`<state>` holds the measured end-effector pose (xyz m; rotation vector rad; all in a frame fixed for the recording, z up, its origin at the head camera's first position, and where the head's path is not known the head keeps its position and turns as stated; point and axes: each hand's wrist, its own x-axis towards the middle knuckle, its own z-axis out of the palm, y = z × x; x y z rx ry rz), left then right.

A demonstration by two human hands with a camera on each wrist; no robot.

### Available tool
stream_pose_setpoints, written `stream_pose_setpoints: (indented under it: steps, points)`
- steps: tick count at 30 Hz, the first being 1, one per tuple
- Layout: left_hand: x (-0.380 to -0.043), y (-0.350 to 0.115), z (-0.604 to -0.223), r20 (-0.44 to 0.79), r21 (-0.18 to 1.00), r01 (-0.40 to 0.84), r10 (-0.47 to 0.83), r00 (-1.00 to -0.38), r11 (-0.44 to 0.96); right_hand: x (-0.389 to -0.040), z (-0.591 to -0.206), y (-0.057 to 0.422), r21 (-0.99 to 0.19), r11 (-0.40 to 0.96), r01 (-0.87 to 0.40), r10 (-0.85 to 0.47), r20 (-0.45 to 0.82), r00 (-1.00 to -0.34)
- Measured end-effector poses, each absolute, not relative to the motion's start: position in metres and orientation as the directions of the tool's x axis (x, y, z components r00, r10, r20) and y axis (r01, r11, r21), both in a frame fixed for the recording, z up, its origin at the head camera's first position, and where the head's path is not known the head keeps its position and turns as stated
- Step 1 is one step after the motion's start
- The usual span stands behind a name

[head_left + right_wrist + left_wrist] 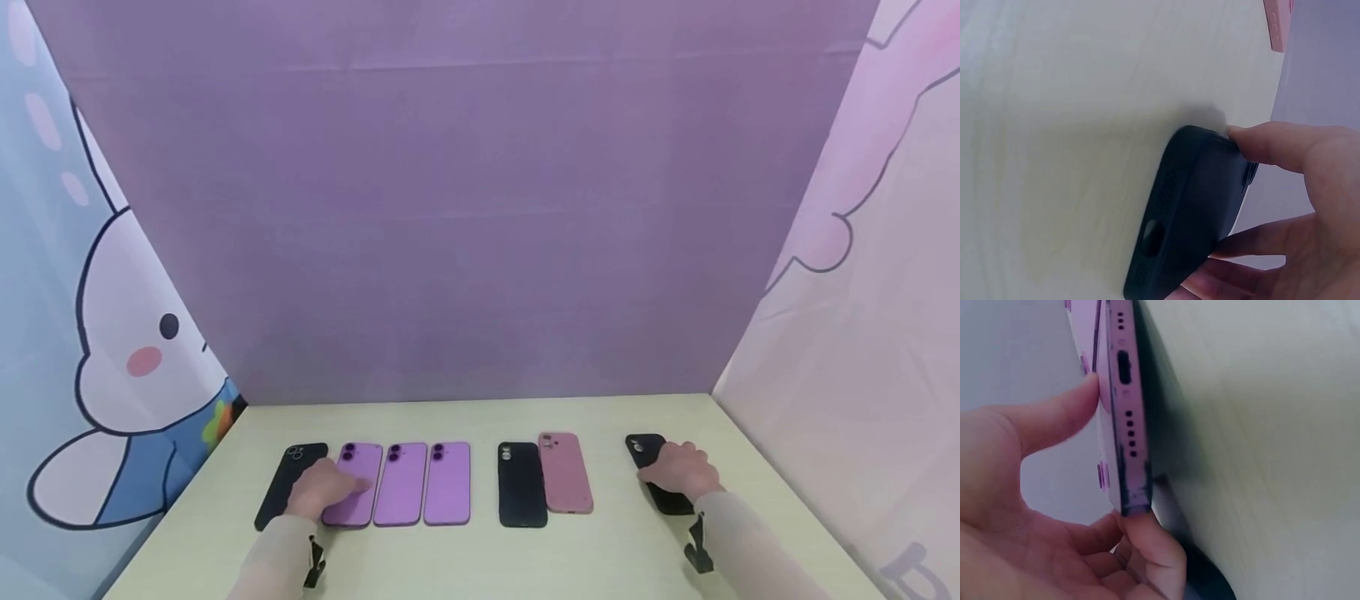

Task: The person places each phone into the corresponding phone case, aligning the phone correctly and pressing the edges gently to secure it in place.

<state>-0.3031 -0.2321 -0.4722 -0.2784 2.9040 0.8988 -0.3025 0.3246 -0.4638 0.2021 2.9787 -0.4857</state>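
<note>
My left hand (321, 487) grips the leftmost purple phone (349, 510), its thumb lying over the phone's back and the other fingers at the left edge. In the left wrist view, the purple phone's (1129, 400) bottom edge shows a charging port and small holes. Left of this hand lies a black phone case (281, 483), partly covered by it. Over on the right, my right hand (682, 469) holds another black phone case (672, 503) by its two long sides. The right wrist view shows that case's port opening, with the thumb on one side and fingers on the other.
Two more purple phones (401, 487) lie side by side, right of the left hand. Between the hands, a black phone case (522, 487) touches or nearly touches a pink one (566, 473). Purple cloth (480, 250) stands behind the pale table (600, 567); printed curtains flank it.
</note>
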Motion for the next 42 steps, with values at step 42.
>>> stream_pose_setpoints:
  steps: [42]
  points:
    - [-0.292, -0.235, -0.466, -0.091, 0.832, -0.173, -0.177, -0.980, 0.527, -0.291, -0.463, 0.291, -0.387, 0.911, 0.144, 0.134, -0.052, -0.990]
